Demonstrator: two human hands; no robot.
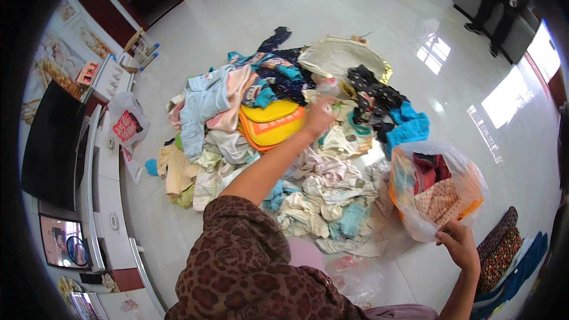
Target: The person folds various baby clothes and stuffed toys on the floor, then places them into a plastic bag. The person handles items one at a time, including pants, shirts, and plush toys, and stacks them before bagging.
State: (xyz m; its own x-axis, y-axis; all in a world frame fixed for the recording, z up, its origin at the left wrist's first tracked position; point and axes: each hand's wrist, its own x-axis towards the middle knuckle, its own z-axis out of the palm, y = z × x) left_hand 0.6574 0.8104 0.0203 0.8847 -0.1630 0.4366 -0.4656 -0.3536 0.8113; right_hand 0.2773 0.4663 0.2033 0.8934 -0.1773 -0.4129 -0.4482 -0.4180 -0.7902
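My left hand [321, 115] reaches across the pile of clothes, at the right edge of a yellow bag with orange trim [272, 125]. It is blurred, and its fingertips are over pale cloth and a clear plastic piece [328, 85]; whether they grip anything is unclear. My right hand [460, 242] pinches the near rim of a translucent plastic bag [418, 222]. Inside that bag are dark red cloth [430, 170] and dotted peach cloth [438, 202]. Beside my left hand lie a black patterned garment [371, 91] and cream clothes with green edging [342, 138].
A large silvery-lined bag [340, 60] lies open behind the pile. Bright blue cloth [409, 126] lies at its right. Folded clothes [506, 253] rest at the lower right. A white cabinet [111, 186] lines the left. A seated person's legs [495, 13] show at the upper right.
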